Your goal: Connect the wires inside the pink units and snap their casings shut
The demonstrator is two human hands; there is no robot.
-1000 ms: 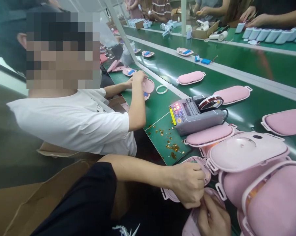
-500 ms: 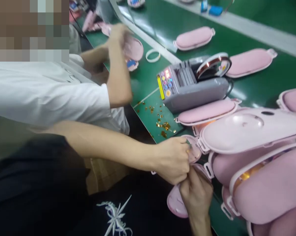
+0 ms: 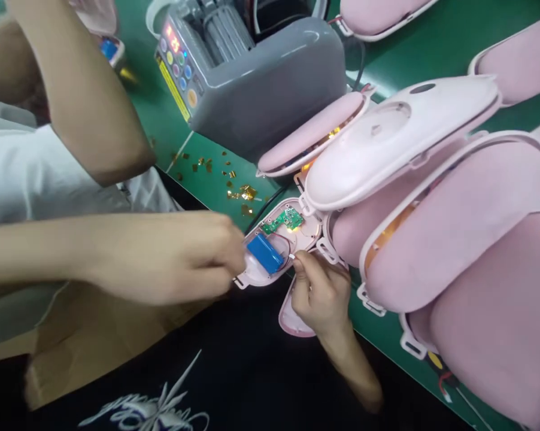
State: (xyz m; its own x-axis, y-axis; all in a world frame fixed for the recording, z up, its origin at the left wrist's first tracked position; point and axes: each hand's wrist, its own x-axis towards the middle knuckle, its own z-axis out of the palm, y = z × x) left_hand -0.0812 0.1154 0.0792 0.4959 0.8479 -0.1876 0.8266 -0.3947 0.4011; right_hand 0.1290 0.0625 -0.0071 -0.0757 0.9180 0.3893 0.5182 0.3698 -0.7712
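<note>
An open pink shell half (image 3: 306, 230) lies at the green table's near edge, with a blue battery (image 3: 264, 253) and a green circuit board (image 3: 282, 219) inside. My left hand (image 3: 175, 257) is closed, its fingertips pinching the shell's left rim beside the battery. My right hand (image 3: 319, 293) is closed in a pinch on a small white connector (image 3: 291, 256) at the shell's lower rim. Under that hand lies another pink shell piece (image 3: 288, 317), partly hidden.
A grey tape dispenser (image 3: 261, 78) with lit buttons stands behind. Several stacked pink shells (image 3: 454, 227) crowd the right side. Gold tape scraps (image 3: 234, 191) dot the green mat. A co-worker's bare arm (image 3: 81, 102) and white sleeve are at left, a cardboard box (image 3: 94, 335) below.
The view has dropped closer to the table. My left hand has slid left off the shell, uncovering the battery and the board. My right hand has come up to the shell's rim.
</note>
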